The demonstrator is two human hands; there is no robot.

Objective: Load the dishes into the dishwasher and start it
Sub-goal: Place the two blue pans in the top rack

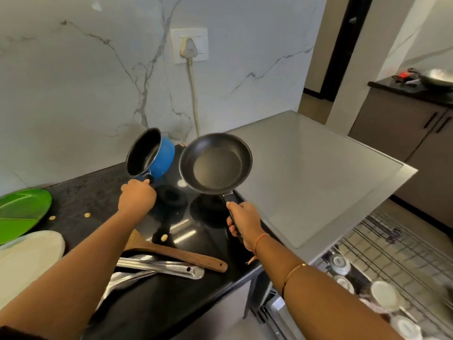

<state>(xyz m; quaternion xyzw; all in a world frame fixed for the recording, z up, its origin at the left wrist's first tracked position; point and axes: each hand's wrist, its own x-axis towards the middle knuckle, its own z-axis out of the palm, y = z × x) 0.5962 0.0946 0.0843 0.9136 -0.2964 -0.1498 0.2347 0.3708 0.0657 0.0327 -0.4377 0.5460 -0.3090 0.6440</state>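
Gripping blue saucepan [157, 153] by its handle with left hand [137, 196], frying pan [215, 163] likewise with right hand [245, 220], both held above counter [98, 192]. Mid-loading; next, probably swinging right and down to dishwasher rack [404, 246], avoiding cups [384, 295].

A single view is given, taken from the head, above the near edge of the counter [93, 192]. It is aimed forward and down across the counter toward the wall [73, 82] behind it. The counter is seen from close by, at arm's length. Both forearms are framed rising from the bottom edge. The left hand [137, 196], closed on the handle of the pot [164, 155], and the right hand [245, 220], closed on the handle of the pan [215, 163], are held above the counter near the centre. A wide field is covered: right of the counter a grey top [306, 173] is taken in, and a wire rack [392, 253] lower right of it.
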